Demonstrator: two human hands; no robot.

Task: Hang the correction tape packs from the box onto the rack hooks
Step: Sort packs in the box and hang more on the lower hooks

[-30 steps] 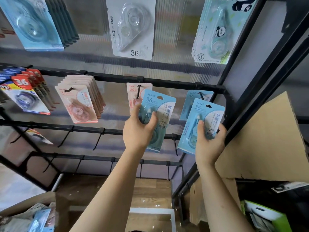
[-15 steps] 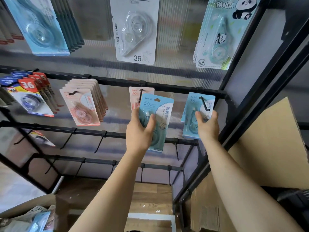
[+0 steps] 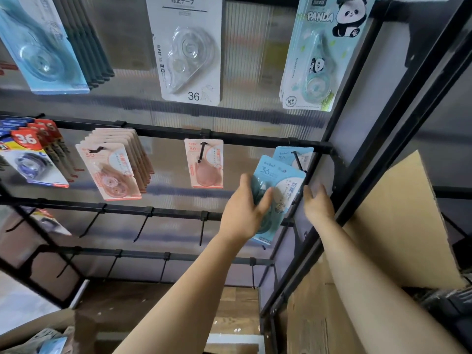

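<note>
1. The left hand [image 3: 245, 210] grips a blue correction tape pack [image 3: 277, 190] by its lower half, thumb on one side and fingers on the front, with the top of the card raised towards the far-right hook [image 3: 298, 162].
2. The right hand [image 3: 319, 203] holds nothing; its fingers are loosely spread just beside the rack's black upright, below that hook.
3. Another blue pack [image 3: 286, 155] hangs on the hook behind the held one, so this appears to be the threading step.
4. To do it well, tilt the card so its hang hole meets the hook's upturned tip squarely, then slide it back along the prong until it rests against the hung pack.
5. The free hand could steady the top edge, since a low grip lets the card flex.
6. More packs lie in the box [image 3: 38, 338] at the lower left, so the task seems to be midway.
</note>
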